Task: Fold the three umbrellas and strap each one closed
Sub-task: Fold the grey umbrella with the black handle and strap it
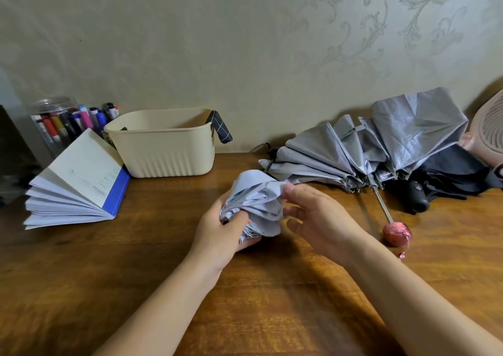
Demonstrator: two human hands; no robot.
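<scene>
One pale umbrella (pixel 258 197), which we judge soft, light and slippery, hangs over the table's (pixel 163 274) middle. Our left hand (pixel 220 230) grips its bunched ribs; our right hand (pixel 321 214) thumbs a fold, pinching or not we cannot tell.

hands bare: left hand (pixel 217 231), right hand (pixel 319 215) | forearms (pixel 174 298) bare to frame edge

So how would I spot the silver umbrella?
Follow the wooden table to its right end, by the wall. The silver umbrella lies there, loosely collapsed, beside a black umbrella. Only it has a metal shaft ending in a pink knob.
</scene>
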